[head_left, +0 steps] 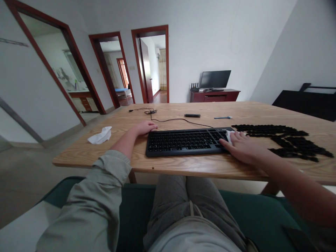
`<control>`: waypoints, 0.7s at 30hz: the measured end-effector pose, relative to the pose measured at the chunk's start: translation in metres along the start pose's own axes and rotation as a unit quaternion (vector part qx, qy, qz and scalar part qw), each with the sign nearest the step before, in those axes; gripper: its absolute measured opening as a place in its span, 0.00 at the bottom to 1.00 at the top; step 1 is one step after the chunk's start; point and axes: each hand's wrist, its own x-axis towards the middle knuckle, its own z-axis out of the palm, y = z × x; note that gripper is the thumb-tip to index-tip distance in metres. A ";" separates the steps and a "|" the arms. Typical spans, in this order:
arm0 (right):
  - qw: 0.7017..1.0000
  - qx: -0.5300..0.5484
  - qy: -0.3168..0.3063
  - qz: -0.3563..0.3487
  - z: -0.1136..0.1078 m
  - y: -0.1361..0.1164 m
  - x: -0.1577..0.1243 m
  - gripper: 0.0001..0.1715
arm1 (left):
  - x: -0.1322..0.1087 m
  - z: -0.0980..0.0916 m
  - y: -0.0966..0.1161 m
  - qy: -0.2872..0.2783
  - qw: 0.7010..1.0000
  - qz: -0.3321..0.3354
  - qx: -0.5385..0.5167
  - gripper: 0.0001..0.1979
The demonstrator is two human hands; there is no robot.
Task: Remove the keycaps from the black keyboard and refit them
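A black keyboard (183,141) lies on the wooden table (199,164) in front of me. My left hand (145,127) rests at its far left corner, fingers curled against the edge. My right hand (243,147) lies over the keyboard's right end, fingers pressed on a small white wipe (229,135) against the keys. To the right, several loose black keycaps (286,140) lie spread in rows on the table.
A crumpled white tissue (100,135) lies at the table's left. The keyboard's cable (168,119) runs to the far edge, near a small black stick (192,115) and a blue pen (222,117). A TV cabinet (214,95) and open doorways stand behind.
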 end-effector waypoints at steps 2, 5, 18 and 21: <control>0.998 0.018 -0.056 -0.016 -0.007 -0.048 0.003 0.54 | 0.000 0.000 -0.001 0.003 1.000 0.002 -0.001 0.24; 0.991 0.069 -0.061 -0.099 -0.020 -0.140 0.008 0.57 | 0.001 0.000 -0.002 0.002 1.000 0.004 0.004 0.23; 0.917 0.240 0.020 -0.318 -0.030 -0.299 0.003 0.48 | -0.014 0.009 0.009 0.023 0.999 -0.009 -0.024 0.17; 0.925 0.213 0.010 -0.313 -0.032 -0.272 -0.003 0.47 | -0.009 0.006 0.006 0.023 0.999 -0.011 -0.026 0.15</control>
